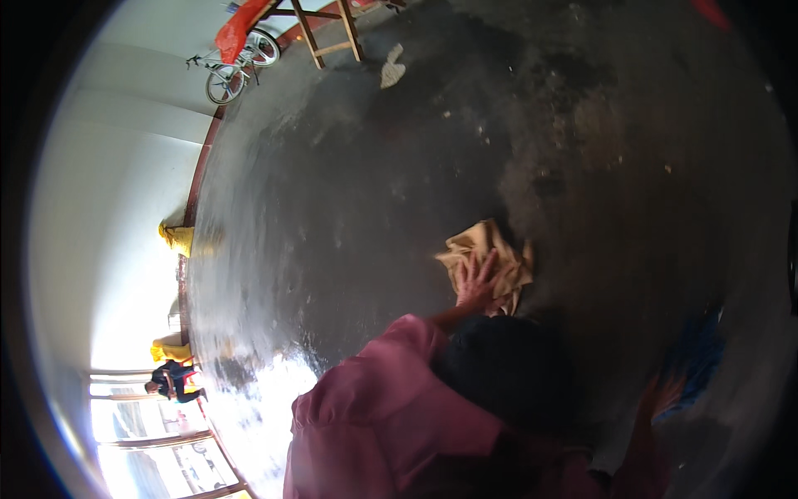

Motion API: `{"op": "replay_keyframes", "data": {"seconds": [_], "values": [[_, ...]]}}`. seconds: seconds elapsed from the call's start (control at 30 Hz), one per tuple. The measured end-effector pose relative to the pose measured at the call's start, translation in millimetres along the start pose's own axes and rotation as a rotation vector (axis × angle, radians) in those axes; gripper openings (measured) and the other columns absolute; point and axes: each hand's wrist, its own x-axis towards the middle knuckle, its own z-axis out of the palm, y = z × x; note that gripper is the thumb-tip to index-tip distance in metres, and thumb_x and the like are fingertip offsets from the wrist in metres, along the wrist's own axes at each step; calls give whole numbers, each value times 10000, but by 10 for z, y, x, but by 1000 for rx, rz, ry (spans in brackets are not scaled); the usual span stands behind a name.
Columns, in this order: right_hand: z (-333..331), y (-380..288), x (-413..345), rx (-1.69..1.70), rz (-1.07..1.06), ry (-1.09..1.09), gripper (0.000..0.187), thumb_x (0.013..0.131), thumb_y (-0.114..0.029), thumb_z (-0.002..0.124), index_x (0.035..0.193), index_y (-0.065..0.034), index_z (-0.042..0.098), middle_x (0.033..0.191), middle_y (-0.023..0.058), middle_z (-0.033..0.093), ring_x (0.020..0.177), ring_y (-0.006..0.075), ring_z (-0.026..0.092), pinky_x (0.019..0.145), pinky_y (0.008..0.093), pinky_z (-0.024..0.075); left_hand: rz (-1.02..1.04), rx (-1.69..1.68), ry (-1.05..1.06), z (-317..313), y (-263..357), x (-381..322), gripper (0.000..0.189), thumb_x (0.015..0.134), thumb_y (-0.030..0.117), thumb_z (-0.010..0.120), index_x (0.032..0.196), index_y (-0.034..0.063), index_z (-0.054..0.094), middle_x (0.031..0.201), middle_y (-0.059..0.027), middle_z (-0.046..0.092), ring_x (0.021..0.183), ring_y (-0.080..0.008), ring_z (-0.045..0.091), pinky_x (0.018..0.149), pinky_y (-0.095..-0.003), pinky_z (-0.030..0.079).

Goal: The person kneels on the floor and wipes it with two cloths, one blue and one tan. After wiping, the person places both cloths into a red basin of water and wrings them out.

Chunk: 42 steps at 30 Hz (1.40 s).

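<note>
A crumpled tan-brown cloth or paper (483, 240) lies on the dark floor (349, 187). My left hand (477, 288) rests on it, fingers spread and pressed over its folds. Off to the right, in dim light, my right hand (668, 394) touches a blue cloth-like thing (697, 358). Blur hides how the fingers of that hand meet it. Pink sleeves (374, 399) fill the lower part of the view, and a dark rounded shape (505, 368) covers the floor between my arms.
Small pale scraps (483, 132) and a larger light patch (393, 68) mark the floor. A wooden stand (327, 37) and a white bicycle (234, 68) stand far off. Yellow bags (177, 239) line the left wall, where a person (171, 380) sits near bright glass doors (165, 461).
</note>
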Motion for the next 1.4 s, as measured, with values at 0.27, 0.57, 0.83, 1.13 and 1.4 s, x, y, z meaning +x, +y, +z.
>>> {"op": "replay_keyframes", "data": {"seconds": [0.27,0.57,0.83,1.13,1.4], "values": [[-32,-962,576,-336,242,-532,590,1005,-528,555,1391,-85,600,1567,210,417,1436,415,382,1107,581,361,268,-116,-43,-302,407,1377,789,882,664,568,1585,420,308,1714,-70,97,1547,-471,35,1165,-731,110],[-769,-2425,348,226,-78,-373,675,884,-563,683,1306,-38,633,1533,279,396,1451,483,299,1098,696,246,560,-115,121,-239,400,2317,785,841,662,618,1545,382,415,1708,-18,164,1546,-457,84,1148,-749,99],[-873,-2407,626,386,51,-405,475,791,-192,719,1254,-141,628,1435,225,473,1310,445,429,988,607,360,480,-84,174,-322,480,3209,752,877,725,508,1527,351,458,1675,-8,260,1545,-410,141,1203,-666,89],[-1222,-2036,2222,853,406,-885,488,751,-39,651,1237,-81,669,1255,160,663,1199,298,616,1005,364,474,448,-188,141,-333,438,3206,753,875,665,537,1543,335,433,1673,-24,269,1543,-405,150,1212,-659,62],[-2230,-2207,4323,1138,414,-1126,642,766,63,585,1384,-112,574,1214,67,640,1093,165,605,909,313,508,459,-223,122,-323,415,3221,794,847,687,547,1547,331,429,1673,-34,267,1540,-416,152,1204,-672,48]]}}
